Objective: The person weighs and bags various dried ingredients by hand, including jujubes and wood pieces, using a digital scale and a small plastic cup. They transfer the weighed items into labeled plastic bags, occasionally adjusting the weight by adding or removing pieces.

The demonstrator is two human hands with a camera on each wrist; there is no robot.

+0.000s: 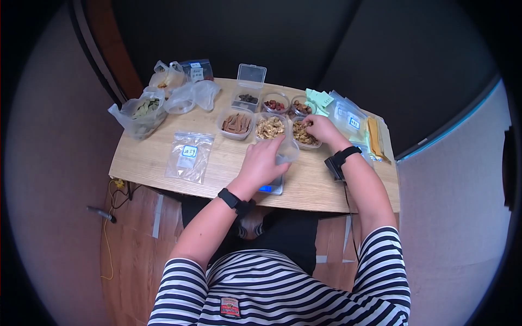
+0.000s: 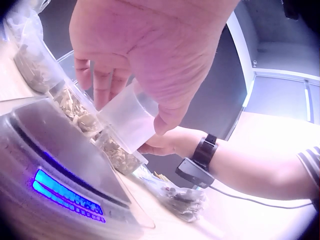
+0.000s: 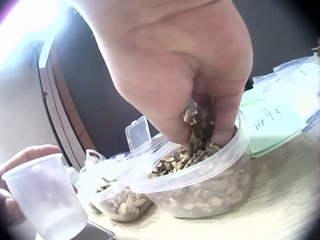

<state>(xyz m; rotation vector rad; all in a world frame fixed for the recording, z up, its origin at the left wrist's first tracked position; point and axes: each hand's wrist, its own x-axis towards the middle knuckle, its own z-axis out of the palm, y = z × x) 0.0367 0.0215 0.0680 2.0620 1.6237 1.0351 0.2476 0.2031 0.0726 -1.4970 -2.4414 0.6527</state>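
From my end, I see the two hands apart: the right hand (image 1: 322, 129) has its fingertips down in a clear plastic tub (image 3: 215, 185), pinching some of the dried herb slices (image 3: 182, 159) there, while the left hand (image 1: 261, 163) grips a translucent plastic cup (image 2: 129, 117), tilted, near that tub. I judge the slices feather-light, dry and brittle, so I'd favour a loose pinch from the top of the heap. The cup looks thin, smooth and a little flexible; I'd hold it round the side below the rim, without squeezing. My left wrist view gives me the digital scale (image 2: 62, 150) with its blue-lit display, digits too washed out to read; from the head, the left hand covers most of it. The right wrist alone lets me read "14.9 g" on a green note (image 3: 272, 122). Only the head view lays out the bark strips (image 1: 236, 124) and red dried fruit (image 1: 274, 105) plainly.
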